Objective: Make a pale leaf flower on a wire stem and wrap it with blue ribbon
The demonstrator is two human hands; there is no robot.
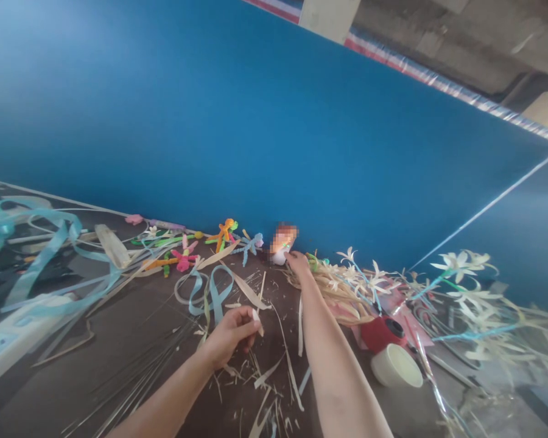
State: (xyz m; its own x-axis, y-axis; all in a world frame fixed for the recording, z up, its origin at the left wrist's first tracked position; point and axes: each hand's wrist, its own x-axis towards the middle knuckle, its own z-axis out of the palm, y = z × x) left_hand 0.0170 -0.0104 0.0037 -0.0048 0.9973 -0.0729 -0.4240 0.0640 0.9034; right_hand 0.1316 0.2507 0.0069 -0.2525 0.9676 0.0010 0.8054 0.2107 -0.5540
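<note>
Now your right hand (298, 261) reaches far to a small white object (279, 255) by the blue wall (256, 121), fingertips touching it; the grip I cannot tell. Your left hand (232, 336) pinches a pale strip piece (256, 316) over the dark table (119, 340). Thin straw strips (274, 371), blue ribbon (214, 292) and fuzzy pipe-cleaner figures (223, 234) lie around.

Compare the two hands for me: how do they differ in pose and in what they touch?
The left hand is curled near the body, pinching a small pale strip piece; the right hand is stretched far out, at the small blurred object by the blue wall. Both hands are bare and over the dark table.
</note>
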